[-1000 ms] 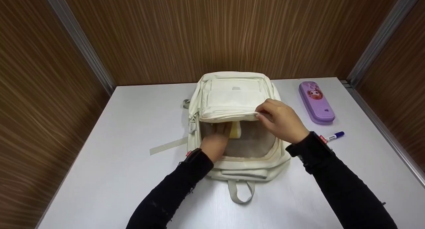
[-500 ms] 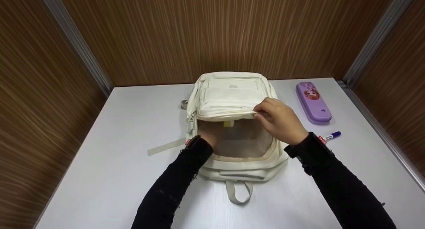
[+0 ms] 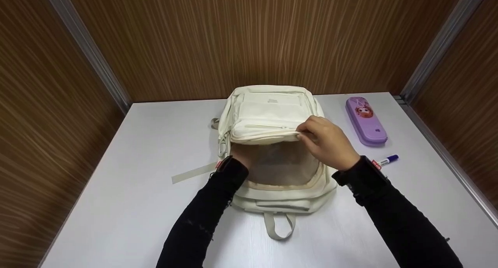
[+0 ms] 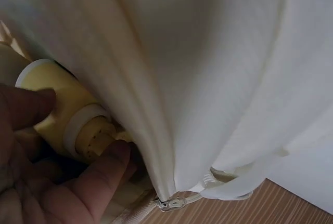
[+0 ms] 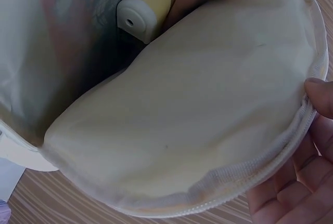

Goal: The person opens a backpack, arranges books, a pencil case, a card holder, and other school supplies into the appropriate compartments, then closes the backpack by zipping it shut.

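Head view: into the backpack [image 3: 272, 110], beneath its raised flap [image 5: 197, 104], left hand [image 4: 52, 193] deeper than a second ago, yellow bottle [image 4: 67, 86] now lost from the mouth; hence, probably, handling well inside, unfinished. Counted: one white table [image 3: 116, 225]; one backpack, mouth toward six o'clock; one flap; two hands, right hand [image 3: 327, 141] at one o'clock of the mouth, pinching the flap's edge, left at nine, fingers curled on the bottle; one purple pencil case [image 3: 366, 124], between two and three; one bottle, in the bag, perhaps against the lining, too dim for certainty; one marker [image 3: 390, 159], three o'clock.
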{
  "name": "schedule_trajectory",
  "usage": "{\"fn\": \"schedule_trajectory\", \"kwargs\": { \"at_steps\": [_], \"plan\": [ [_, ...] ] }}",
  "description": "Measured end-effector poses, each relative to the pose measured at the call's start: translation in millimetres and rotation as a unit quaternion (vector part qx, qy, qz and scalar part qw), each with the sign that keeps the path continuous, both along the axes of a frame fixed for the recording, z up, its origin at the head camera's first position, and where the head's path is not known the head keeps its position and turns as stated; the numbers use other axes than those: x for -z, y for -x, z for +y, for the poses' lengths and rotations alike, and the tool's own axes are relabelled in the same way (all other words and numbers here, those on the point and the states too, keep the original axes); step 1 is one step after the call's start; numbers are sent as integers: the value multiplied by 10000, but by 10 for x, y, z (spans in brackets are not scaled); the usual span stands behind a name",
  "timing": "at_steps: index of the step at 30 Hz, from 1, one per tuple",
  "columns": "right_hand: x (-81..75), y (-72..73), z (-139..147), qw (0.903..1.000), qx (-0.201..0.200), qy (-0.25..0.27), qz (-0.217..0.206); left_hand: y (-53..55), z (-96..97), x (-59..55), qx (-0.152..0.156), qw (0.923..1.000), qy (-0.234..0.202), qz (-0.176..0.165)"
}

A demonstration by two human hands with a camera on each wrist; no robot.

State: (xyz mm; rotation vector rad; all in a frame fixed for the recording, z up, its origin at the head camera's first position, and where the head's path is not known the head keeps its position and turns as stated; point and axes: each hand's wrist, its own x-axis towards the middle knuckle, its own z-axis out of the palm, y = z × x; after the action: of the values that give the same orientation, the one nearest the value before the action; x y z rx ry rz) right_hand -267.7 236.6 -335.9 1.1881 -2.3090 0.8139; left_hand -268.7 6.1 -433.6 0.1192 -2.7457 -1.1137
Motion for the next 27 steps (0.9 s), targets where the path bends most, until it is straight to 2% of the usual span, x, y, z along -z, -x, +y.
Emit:
{"fn": "schedule_trajectory", "kwargs": {
  "at_steps": [1,2,4,6,7,9,10,11,13,15,17,19,22,25,27],
  "plan": [
    [4,2,2,10000,20,5,-6,-11,3,-7,31,9987,508,-12],
    [7,4,5,10000,36,6,-10,-48,12,-24,89,9968,795,-71],
    [13,6,9,10000,72,21,-21,-93,14,-36,280,9916,1250,146],
    [19,9,13,9999,102,46,-45,-184,-11,-35,567,9768,1966,635],
    [22,10,15,9999,113,54,-58,-238,-34,-36,676,9709,2131,861],
    [28,6,17,9999,119,53,-78,-358,-106,-38,958,9513,2627,1295],
    [31,5,19,9999,118,54,-91,-413,-153,-39,1122,9422,2801,1457],
    [35,4,20,9999,112,52,-99,-465,-206,-44,1283,9364,2888,1527],
    [45,1,21,9999,96,45,-113,-559,-316,-62,1455,9457,2584,1333],
    [59,-3,23,9999,87,53,-136,-640,-434,-73,1466,9540,2350,1146],
    [81,-11,24,9998,67,67,-150,-716,-545,-76,1198,9647,2080,1082],
    [118,-24,27,9998,36,83,-172,-787,-632,-62,838,9702,1875,1284],
    [201,-59,34,9998,-36,99,-175,-857,-667,-53,471,9665,1710,1857],
    [296,-108,44,9997,-91,134,-202,-882,-583,-65,454,9549,1721,2375],
    [358,-141,50,9995,-127,164,-233,-880,-492,-69,527,9492,1744,2567]
  ]
}}
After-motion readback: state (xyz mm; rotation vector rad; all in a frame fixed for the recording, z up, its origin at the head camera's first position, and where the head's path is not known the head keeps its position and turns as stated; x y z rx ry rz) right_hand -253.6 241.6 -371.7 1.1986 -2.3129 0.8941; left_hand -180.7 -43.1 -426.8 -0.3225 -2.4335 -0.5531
